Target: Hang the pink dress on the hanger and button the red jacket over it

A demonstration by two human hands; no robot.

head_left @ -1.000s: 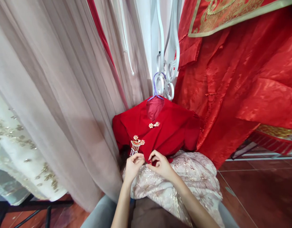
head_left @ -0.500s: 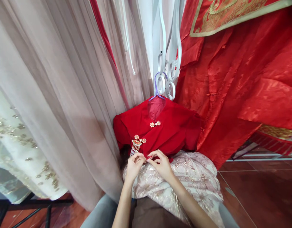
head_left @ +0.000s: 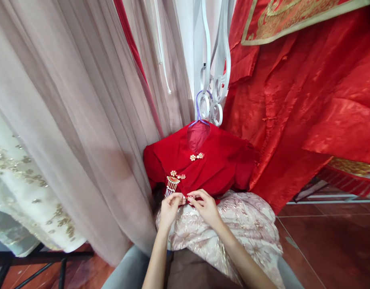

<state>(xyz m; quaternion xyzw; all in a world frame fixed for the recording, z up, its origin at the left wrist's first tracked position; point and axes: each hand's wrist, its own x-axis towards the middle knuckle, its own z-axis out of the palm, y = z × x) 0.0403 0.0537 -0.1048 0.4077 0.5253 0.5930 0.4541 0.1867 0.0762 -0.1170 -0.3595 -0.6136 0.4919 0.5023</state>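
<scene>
A red velvet jacket point(head_left: 224, 168) hangs from a purple hanger point(head_left: 198, 107) and drapes towards my lap. Flower-shaped clasps with pearls point(head_left: 197, 157) fasten its neckline, and a tasselled fan brooch point(head_left: 173, 182) sits lower on the left. At the jacket's lower front edge, my left hand point(head_left: 171, 206) and my right hand point(head_left: 204, 206) meet, fingertips almost touching. Each pinches one side of a small ornamental clasp, mostly hidden by the fingers. Whether its halves are joined cannot be made out. Beneath my wrists lies a shiny pale pink and cream brocade skirt point(head_left: 251, 224).
Sheer beige drapes point(head_left: 91, 120) fill the left side, beside a white gown with gold beading point(head_left: 37, 188). Red satin garments point(head_left: 293, 100) hang on the right. A white scrolled metal rack point(head_left: 218, 86) carries the hanger. Dark red tiles point(head_left: 329, 241) cover the floor.
My fingertips have shifted very slightly at the small clasp, with a little more of it showing between them. Jacket and hanger stay in place.
</scene>
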